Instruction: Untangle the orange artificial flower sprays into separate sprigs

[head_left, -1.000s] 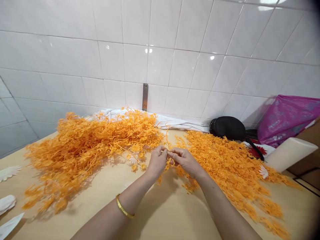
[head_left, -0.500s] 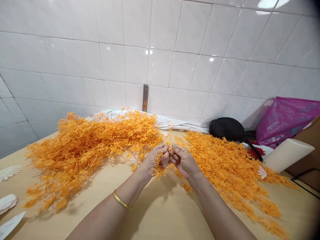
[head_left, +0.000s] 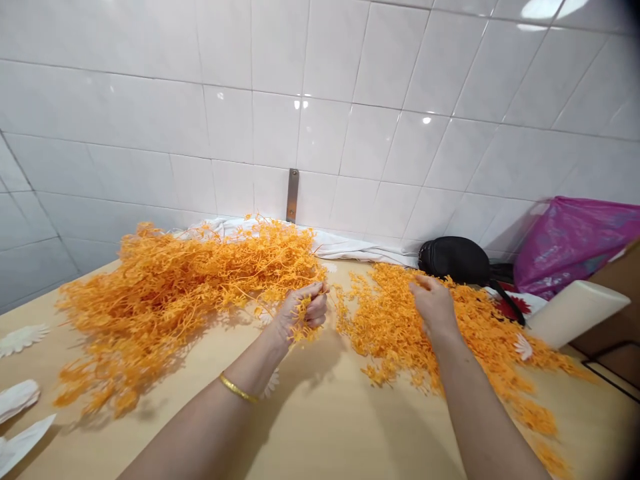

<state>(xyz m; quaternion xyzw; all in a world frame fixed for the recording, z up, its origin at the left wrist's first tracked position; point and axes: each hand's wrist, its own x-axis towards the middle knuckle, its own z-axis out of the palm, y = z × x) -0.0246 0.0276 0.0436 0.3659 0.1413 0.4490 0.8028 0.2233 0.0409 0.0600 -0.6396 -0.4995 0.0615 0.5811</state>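
Observation:
My left hand [head_left: 306, 313] is closed around an orange artificial flower sprig [head_left: 301, 317], whose small blossoms spill over the fingers and wrist side. A gold bangle circles that wrist. To its left and behind lies a tall heap of orange artificial flower stems [head_left: 200, 280]. My right hand [head_left: 434, 307] is over the flatter pile of orange sprigs [head_left: 385, 320] on the right, its fingers pointing left and slightly apart. The fingers' undersides are hidden, and I see nothing held in them.
White petal-shaped pieces [head_left: 23, 340] lie at the table's left edge. At the back right are a black pouch [head_left: 455, 260], a purple plastic bag [head_left: 575, 243], a cream roll [head_left: 580, 312] and a brown box [head_left: 613, 313]. White cloth [head_left: 363, 250] runs along the tiled wall.
My hands, together over the table's middle before, have come apart. The right hand has moved right, over the flatter pile. The left has shifted slightly left, still gripping orange flowers.

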